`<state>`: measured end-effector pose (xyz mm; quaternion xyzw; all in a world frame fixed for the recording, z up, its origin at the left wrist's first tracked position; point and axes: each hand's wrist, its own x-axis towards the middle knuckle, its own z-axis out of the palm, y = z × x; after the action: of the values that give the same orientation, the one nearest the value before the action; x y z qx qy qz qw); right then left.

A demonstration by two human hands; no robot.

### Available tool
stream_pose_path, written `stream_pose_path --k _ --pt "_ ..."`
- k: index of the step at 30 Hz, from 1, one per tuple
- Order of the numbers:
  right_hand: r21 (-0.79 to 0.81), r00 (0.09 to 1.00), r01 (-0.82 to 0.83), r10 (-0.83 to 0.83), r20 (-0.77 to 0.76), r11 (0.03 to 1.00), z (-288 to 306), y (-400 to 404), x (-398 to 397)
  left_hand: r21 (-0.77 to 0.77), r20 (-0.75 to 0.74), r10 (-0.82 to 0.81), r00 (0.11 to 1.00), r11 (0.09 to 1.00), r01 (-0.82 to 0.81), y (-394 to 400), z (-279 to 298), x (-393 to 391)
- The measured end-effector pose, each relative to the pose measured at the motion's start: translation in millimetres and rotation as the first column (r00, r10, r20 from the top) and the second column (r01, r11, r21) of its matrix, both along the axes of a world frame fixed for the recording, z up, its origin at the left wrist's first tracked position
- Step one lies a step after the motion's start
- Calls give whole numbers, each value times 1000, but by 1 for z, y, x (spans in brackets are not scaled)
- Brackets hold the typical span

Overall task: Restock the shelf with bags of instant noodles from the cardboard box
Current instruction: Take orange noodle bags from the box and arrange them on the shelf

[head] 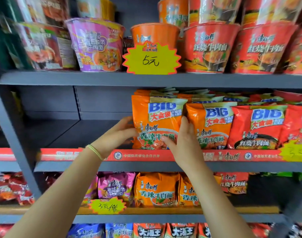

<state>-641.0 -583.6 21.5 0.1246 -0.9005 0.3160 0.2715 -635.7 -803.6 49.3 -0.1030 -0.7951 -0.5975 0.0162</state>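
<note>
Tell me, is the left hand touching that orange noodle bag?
Touching. The head view shows the left hand with its fingers on the left edge of the orange bag, no gap visible; the right hand holds its other side.

One head cam, wide-angle — faces fwd at the shelf (pixel 153 80) from close, approx level w/ middle tier.

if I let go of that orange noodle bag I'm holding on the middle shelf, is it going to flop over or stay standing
The orange noodle bag probably stays up: it stands upright, leaning against a neighbouring orange bag. It looks puffy and crinkly, so likely light and easily nudged. With bare shelf to its left, a push from the right hand could tip it that way.
</note>
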Motion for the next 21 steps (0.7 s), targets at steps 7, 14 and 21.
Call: stream_pose_path --k 7,14,21 --pt "-41 999 -1 2 32 999 3 -4 -4 -335 -307 73 949 925 -179 20 -16 -14" --pt "129 998 41 -46 36 991 9 6 12 -357 -219 41 975 926 -119 13 -15 -17" --pt "277 951 130 -41 -306 952 9 -3 15 -362 -222 172 960 899 -245 29 -13 -23"
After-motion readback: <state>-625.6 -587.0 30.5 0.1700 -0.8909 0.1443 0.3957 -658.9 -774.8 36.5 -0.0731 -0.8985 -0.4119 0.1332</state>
